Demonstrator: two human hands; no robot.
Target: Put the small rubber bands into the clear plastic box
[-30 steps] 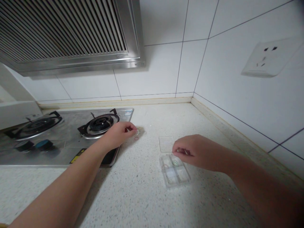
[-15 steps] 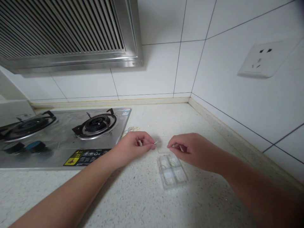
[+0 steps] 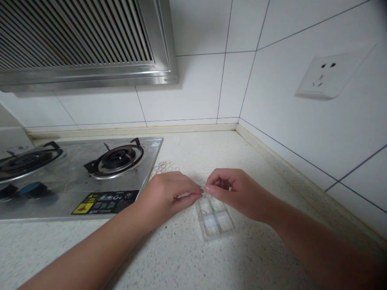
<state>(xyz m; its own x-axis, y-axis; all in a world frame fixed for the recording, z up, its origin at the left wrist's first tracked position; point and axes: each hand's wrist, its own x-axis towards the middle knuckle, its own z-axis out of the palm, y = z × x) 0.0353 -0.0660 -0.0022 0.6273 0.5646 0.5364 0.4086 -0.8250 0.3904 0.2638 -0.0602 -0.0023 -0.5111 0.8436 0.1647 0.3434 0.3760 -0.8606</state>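
Observation:
My left hand [image 3: 172, 193] is closed in a pinch, palm down, over the far left side of a clear plastic compartment box [image 3: 215, 225]. Facing it, my right hand [image 3: 232, 187] pinches with thumb and forefinger. The fingertips of both hands nearly meet above the box's far edge; whatever is between them is too small to make out. Thin rings lie in the two far compartments, a greenish one [image 3: 215, 208] in the right of these. Beyond my left hand, several thin coloured rings [image 3: 165, 166] lie in a loose pile on the counter.
A steel gas stove [image 3: 60, 201] with two burners and knobs takes up the left of the speckled counter [image 3: 169, 257]. Overhead hangs a range hood [image 3: 121, 76]. Tiled walls meet at the back right corner, with a socket [image 3: 323, 76] on the right wall.
My hands have come together, the left turning palm down. A thin pale strip seen at my left fingertips is now hidden. The view has shifted slightly to the right.

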